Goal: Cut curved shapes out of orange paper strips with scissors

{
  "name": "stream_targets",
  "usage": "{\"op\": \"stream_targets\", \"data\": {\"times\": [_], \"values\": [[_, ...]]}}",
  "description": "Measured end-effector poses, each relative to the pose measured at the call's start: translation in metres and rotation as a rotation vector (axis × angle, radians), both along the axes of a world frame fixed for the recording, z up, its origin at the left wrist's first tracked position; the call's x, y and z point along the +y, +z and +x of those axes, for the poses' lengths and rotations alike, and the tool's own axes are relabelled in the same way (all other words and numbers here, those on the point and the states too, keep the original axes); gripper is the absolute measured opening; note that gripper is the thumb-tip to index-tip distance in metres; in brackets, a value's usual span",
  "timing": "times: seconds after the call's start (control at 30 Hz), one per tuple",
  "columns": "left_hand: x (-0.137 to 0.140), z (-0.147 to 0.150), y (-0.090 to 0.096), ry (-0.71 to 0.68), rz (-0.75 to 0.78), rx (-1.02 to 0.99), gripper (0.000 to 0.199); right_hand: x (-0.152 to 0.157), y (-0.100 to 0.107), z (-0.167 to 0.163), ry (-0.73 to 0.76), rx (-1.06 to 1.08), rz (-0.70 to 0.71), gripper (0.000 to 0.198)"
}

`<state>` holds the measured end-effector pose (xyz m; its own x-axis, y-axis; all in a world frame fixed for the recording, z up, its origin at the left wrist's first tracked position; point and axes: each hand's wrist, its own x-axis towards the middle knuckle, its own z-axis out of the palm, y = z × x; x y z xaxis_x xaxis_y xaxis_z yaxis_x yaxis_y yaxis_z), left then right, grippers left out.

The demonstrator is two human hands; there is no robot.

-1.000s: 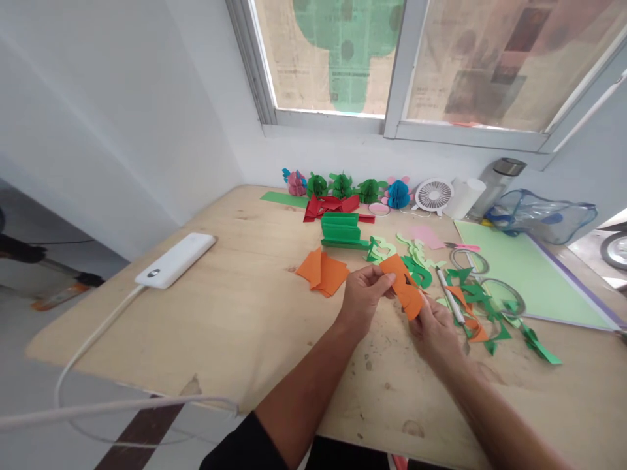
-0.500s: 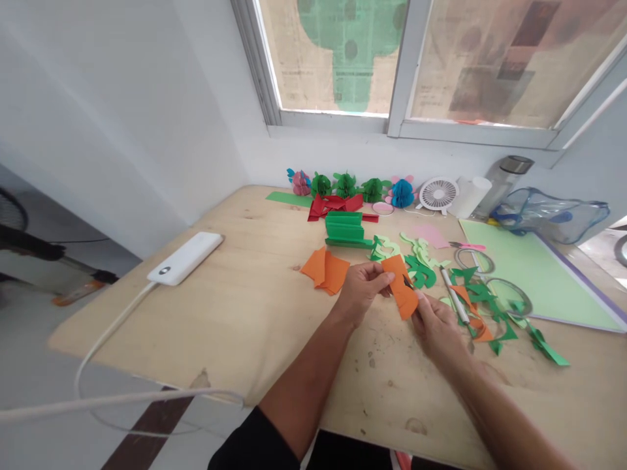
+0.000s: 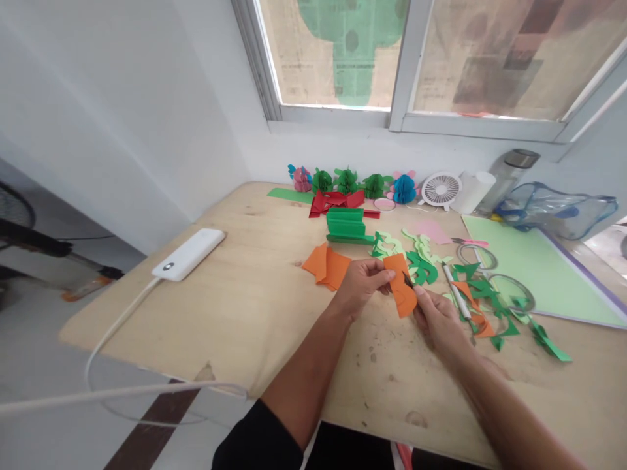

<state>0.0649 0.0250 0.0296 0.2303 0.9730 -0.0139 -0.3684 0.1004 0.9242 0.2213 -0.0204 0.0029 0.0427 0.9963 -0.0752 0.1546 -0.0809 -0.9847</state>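
My left hand (image 3: 366,282) pinches an orange piece of paper (image 3: 396,274) between thumb and fingers, above the table. My right hand (image 3: 437,317) is closed on scissors (image 3: 408,280); only their dark blades show, lying against the paper's right side, and the handles are hidden in my fingers. A cut line runs into the paper near the blades. Left of my left hand lie more orange paper pieces (image 3: 327,266). Just beyond the hands are light green cut-out shapes (image 3: 422,249) and dark green ones (image 3: 424,269).
Green and orange scraps (image 3: 490,300), a white pen (image 3: 456,291) and tape rolls (image 3: 512,292) lie at right. Behind are folded green paper (image 3: 345,224), red paper (image 3: 337,201), a small fan (image 3: 441,190) and a bottle (image 3: 509,179). A white power bank (image 3: 189,254) with cable sits left.
The scissor blades have shifted slightly on the orange paper, and the cut at its right edge looks wider. My left hand keeps its pinch. The view has moved a little.
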Motion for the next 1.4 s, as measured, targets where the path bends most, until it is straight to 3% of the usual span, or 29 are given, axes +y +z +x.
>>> {"op": "stream_targets", "data": {"times": [0.63,0.87,1.4], "values": [[0.0038,-0.0049,0.0006,-0.060,-0.054,0.039,0.020,-0.0019,0.0012,0.0014,0.035,-0.014,-0.053,0.054],[0.0032,-0.0025,-0.0022,-0.057,-0.048,0.039,0.021,-0.0011,0.0040,-0.0004,0.022,-0.021,-0.013,0.056],[0.0039,-0.0017,-0.0040,-0.071,-0.057,0.017,0.018,-0.0031,0.0028,-0.0032,0.016,0.079,-0.079,0.056]]}}
